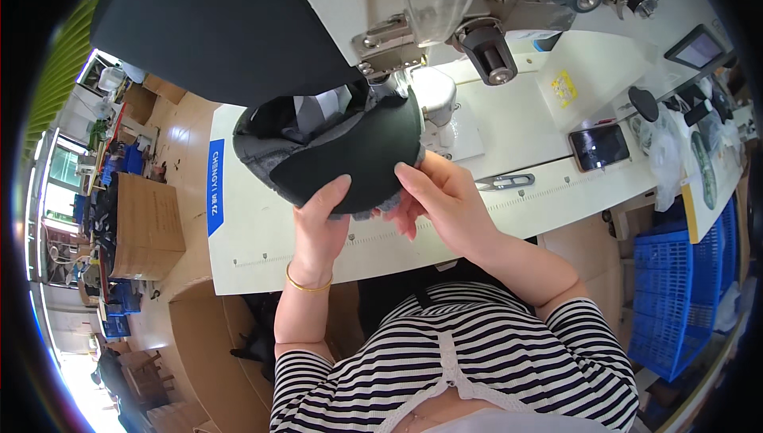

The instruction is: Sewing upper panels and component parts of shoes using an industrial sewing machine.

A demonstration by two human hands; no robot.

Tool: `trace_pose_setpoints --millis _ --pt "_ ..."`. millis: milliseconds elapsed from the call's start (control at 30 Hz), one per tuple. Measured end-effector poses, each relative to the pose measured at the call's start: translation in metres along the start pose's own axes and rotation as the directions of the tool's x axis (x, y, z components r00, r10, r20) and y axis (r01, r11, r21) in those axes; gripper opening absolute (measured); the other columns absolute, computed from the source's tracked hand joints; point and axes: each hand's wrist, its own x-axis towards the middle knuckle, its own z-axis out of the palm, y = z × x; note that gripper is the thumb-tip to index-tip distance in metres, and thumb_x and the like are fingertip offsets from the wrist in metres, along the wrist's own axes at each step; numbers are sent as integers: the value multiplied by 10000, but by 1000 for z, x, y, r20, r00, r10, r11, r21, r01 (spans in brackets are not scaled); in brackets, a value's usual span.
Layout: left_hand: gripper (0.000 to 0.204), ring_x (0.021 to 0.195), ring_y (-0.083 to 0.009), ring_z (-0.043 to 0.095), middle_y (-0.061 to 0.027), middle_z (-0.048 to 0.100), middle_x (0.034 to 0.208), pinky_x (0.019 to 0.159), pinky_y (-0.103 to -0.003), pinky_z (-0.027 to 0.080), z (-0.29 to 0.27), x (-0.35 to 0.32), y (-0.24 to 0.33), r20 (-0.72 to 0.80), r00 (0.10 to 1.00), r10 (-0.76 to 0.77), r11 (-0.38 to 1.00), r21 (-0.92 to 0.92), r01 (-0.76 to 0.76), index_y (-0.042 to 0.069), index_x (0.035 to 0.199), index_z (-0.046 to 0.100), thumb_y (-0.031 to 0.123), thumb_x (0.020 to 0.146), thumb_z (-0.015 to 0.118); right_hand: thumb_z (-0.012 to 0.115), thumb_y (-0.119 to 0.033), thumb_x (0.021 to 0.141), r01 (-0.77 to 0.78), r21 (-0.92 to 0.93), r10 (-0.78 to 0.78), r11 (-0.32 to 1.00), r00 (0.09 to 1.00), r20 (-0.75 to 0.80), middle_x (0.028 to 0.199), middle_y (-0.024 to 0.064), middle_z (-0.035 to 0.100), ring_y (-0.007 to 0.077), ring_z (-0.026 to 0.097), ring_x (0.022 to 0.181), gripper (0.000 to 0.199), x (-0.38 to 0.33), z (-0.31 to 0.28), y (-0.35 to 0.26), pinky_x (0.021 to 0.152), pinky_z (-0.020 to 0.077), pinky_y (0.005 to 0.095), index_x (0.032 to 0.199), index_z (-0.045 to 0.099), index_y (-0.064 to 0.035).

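- Left hand (319,222) closed on the near edge of a black shoe upper (346,159), thumb on top.
- Right hand (441,195) pinches the upper's right edge, fingers curled beneath.
- The upper sits at the sewing machine (413,20) on the white table (262,242).
- Blue upright label (215,187) on the table's left edge.
- Snips (506,182), phone (598,147), yellow sticker (563,87) farther right.
- Cardboard box (147,226) left; blue crate (675,290) right.
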Motion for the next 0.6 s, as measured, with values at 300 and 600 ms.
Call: trace_pose_setpoints --millis 300,600 --pt "356 1030 -210 581 -127 582 1153 886 -329 467 22 16 7 -50 993 -110 893 -443 77 -48 1203 499 72 867 489 483 -262 985 77 -10 -77 997 997 -3 717 100 613 125 564 527 275 17 -8 -3 482 468 242 918 527 1" --pt "261 1019 -159 563 -85 606 1115 906 -308 426 41 15 5 -119 992 -47 949 -316 7 -23 1116 574 117 898 536 483 -260 985 125 -52 -127 991 991 -47 688 83 602 123 578 530 269 29 -14 -3 457 459 234 862 520 -24"
